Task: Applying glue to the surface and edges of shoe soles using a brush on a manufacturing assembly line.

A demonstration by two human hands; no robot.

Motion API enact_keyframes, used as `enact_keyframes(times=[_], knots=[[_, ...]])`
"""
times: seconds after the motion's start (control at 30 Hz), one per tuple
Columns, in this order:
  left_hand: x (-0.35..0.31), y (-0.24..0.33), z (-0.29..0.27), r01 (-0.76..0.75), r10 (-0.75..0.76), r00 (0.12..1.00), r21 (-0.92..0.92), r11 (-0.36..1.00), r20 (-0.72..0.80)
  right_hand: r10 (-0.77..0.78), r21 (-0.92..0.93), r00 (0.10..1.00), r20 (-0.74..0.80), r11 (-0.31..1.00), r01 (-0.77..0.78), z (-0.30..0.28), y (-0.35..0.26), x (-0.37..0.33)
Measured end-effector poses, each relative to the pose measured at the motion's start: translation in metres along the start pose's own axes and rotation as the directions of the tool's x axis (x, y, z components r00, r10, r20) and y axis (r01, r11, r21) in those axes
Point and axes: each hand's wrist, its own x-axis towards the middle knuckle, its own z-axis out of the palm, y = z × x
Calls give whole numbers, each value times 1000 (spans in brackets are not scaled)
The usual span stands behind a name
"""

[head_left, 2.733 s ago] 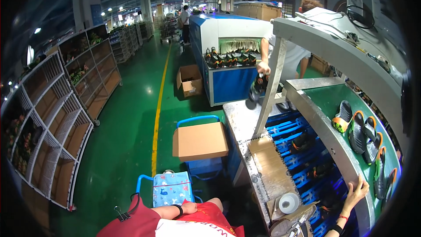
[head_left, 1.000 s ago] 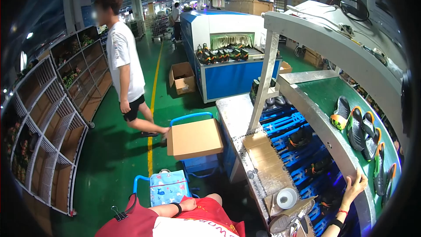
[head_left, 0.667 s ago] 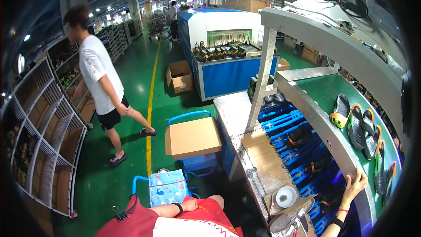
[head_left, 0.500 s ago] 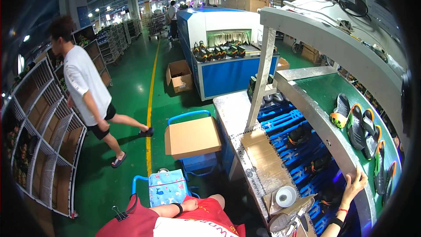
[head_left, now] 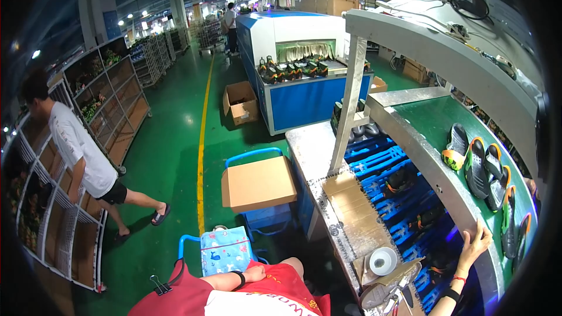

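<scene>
Going left to right: passer-by in white shirt (head_left: 76, 152) now walks beside the wire shelf racks (head_left: 52, 222) at far left; a second ago this person was mid-aisle near the yellow floor line (head_left: 202, 158), so the aisle is open again. Closed cardboard box (head_left: 259, 183) sits on the blue cart (head_left: 266, 220), unmoved. Left hand (head_left: 255, 273) rests on the red apron in the lap, fingers loosely curled, holding nothing, same as before. Tape roll (head_left: 383, 261) lies on the cardboard-covered counter (head_left: 351, 216), untouched. Right hand (head_left: 477, 240) stays up, fingers spread flat against the metal edge of the green conveyor belt (head_left: 436, 120), gripping no shoe. Shoe soles (head_left: 483, 167) lie on the belt just above that hand, apart from it. Hands have not shifted: work reads as paused, waiting.
</scene>
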Motion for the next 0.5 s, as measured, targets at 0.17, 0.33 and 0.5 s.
enact_keyframes(times=[0.17,0.33,0.5], knots=[[-3,0,-2,-24,24,1000,-10,1000,-12,-10,13,1000,-18,1000,10,2,2,0],[-4,2,-4,5,-6,1000,-56,998,-21,16,22,1000,22,1000,-17,3,3,-1],[0,3,-5,-13,13,1000,-41,999,-9,35,33,999,30,999,-36,1,1,0]])
